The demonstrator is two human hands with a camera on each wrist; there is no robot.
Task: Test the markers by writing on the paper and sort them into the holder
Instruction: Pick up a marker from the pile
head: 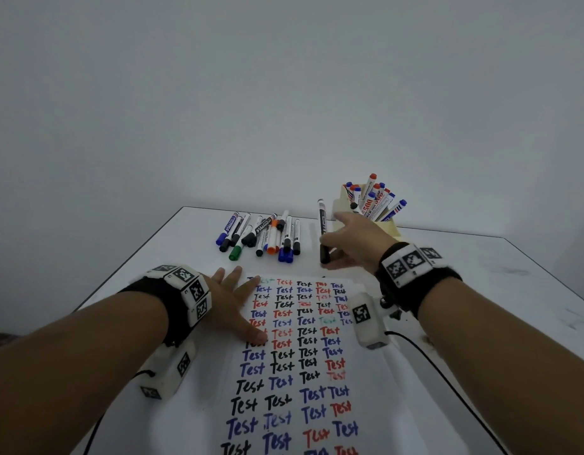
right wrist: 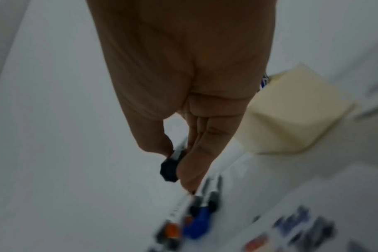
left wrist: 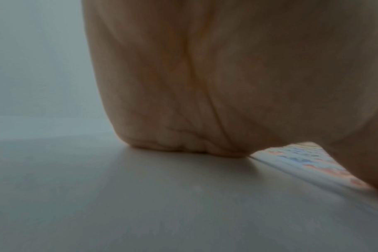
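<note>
step: I carry black marker (head: 323, 234), pinched in right hand (head: 353, 244), holder (head: 390, 226) just beyond fingertips | left hand (head: 233, 307) flat on paper (head: 303, 382) | next: judge it tested, drop it into holder

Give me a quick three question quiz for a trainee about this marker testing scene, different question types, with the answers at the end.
1. True or false: the left hand lies flat with fingers spread on the paper.
2. Multiple choice: the right hand holds A) a green marker, B) a black-capped marker, C) nothing.
3. Fill in: the beige holder stands at the table's far ______ side, seen from the head camera.

Key: 1 true. 2 B. 3 right.
</note>
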